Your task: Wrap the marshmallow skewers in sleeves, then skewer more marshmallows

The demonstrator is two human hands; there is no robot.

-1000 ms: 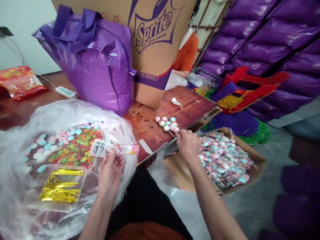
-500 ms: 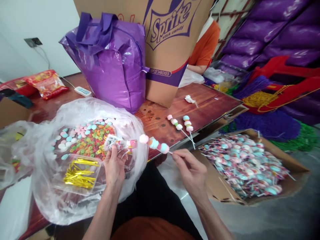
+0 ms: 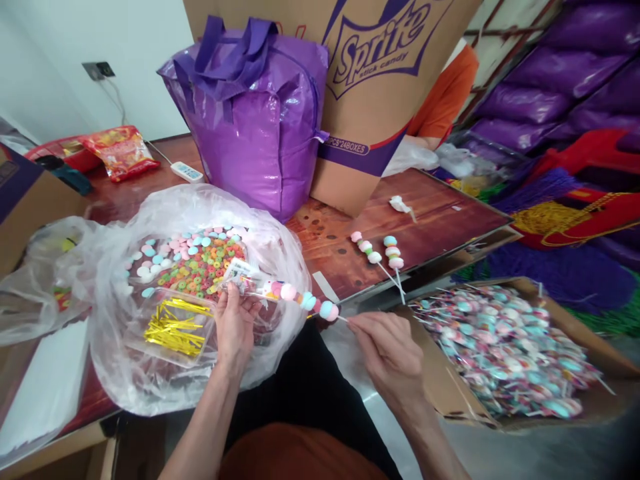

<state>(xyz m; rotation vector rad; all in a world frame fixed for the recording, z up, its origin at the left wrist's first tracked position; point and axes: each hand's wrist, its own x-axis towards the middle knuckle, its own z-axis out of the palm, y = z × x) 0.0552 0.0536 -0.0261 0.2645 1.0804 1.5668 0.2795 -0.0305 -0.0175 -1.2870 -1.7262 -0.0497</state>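
A skewer (image 3: pixel 306 301) of pastel pink, white and blue candies on a thin white stick was held in the air just off the near edge of the brown wood-grain table (image 3: pixel 440 207). Its bare stick end was pinched between the thumb and fingertips of the right hand (image 3: pixel 387 350), which was closed on it. The long axis was laid almost level and roughly along that near edge. The candied tip was pointed to the person's left and slightly away, and the stick trailed to the right.

A narrow clear plastic sleeve (image 3: pixel 246 279) with printing at its far end was gripped near its mouth by the closed fingers of the left hand (image 3: pixel 235 327). It was set in line with the skewer. The leading pink candy was seen just inside the mouth, and the other three were outside, between the two hands. The sleeve thus lay straight ahead of the tip, and the left hand was the nearer to the meeting point.

Behind the left hand a clear plastic bag (image 3: pixel 150 380) of coloured ring candies and gold twist ties (image 3: pixel 173 328) was spread. Two more skewers (image 3: pixel 383 253) lay by the near edge, and a cardboard box (image 3: pixel 503 350) of wrapped sweets stood beyond it.
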